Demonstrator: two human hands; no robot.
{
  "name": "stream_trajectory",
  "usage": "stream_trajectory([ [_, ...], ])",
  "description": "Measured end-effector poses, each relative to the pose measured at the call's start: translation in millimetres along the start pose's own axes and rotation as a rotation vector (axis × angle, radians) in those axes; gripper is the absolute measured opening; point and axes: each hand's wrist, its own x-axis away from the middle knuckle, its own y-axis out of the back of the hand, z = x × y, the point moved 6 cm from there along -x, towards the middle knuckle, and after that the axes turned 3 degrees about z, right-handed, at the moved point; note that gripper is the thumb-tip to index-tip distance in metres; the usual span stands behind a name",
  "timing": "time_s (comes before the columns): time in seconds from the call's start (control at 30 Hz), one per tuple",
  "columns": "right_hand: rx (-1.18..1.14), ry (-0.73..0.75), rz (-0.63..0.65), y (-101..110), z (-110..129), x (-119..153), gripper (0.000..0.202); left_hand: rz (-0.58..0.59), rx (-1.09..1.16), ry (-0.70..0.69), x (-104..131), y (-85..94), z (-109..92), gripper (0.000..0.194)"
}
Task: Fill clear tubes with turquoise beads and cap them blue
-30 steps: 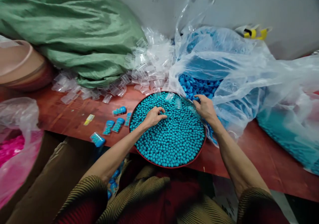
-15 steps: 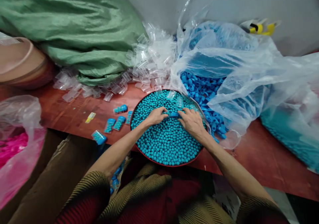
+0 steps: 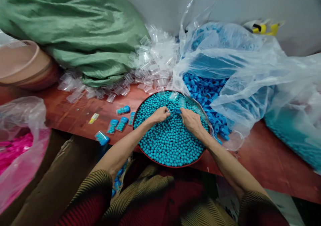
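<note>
A round red-rimmed tray [image 3: 172, 166] full of small teal beads [image 3: 170, 145] sits in front of me, with both hands over it. My left hand [image 3: 161, 115] is closed in a pinch; a pale, clear glint shows at its fingertips, but the fingers hide most of what it grips. Between thumb and fingers of my right hand [image 3: 191, 119] is a blue cap [image 3: 177, 110]. A gap of beads separates the two hands. Just beyond them, clear plastic containers [image 3: 173, 95] lie on the beads at the tray's far side.
Several bead-filled, blue-capped containers [image 3: 122, 124] lie left of the tray. Clear containers [image 3: 155, 63] are heaped behind, beside a green sack [image 3: 100, 35]. Right stand a bag of blue caps [image 3: 205, 88] and a bag of teal beads [image 3: 288, 139]. A bucket [image 3: 25, 62] stands left.
The blue cap was between both hands; now my hands have parted slightly, and the cap is at my right fingers. My left fingers have curled in more. The view has shifted slightly.
</note>
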Motion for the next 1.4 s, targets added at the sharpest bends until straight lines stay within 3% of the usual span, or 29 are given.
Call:
stream_trajectory([
  [0.23,-0.103,-0.016,0.066,-3.3,1.7,-3.9,0.024,0.072,0.035,-0.005,-5.9,-13.7,-13.2,0.006],
  [0.37,-0.319,0.030,0.085,-3.6,-3.7,-3.1,0.034,0.203,0.298,-0.027,7.1,-14.3,-14.4,0.012],
  [0.5,-0.500,0.123,-0.030,0.1,-5.0,-0.4,0.038,0.291,0.528,-0.035,16.1,-15.2,-13.8,0.023],
  [0.63,-0.575,0.211,-0.089,5.3,5.5,3.4,0.037,0.243,0.660,-0.051,21.9,-15.3,-14.0,0.035],
  [0.8,-0.663,0.203,-0.179,20.1,11.6,8.5,0.031,0.204,0.769,-0.070,34.6,-17.9,-17.4,0.053],
  [0.9,-0.698,0.251,-0.208,27.9,12.8,12.3,0.027,0.153,0.771,-0.075,41.3,-18.3,-18.3,0.053],
  [1.03,-0.728,0.364,-0.187,29.8,17.2,17.5,0.026,0.049,0.708,-0.119,48.0,-19.8,-20.3,0.035],
  [1.17,-0.769,0.374,-0.189,25.5,16.5,20.8,0.026,-0.035,0.663,-0.126,51.3,-20.2,-19.2,0.028],
  [1.3,-1.033,0.319,-0.044,18.8,10.2,18.9,0.028,0.054,0.641,-0.122,52.4,-16.1,-18.4,0.030],
  [1.4,-1.337,0.149,0.091,11.3,4.2,13.6,0.034,0.145,0.598,-0.138,56.1,-12.6,-20.1,0.032],
])
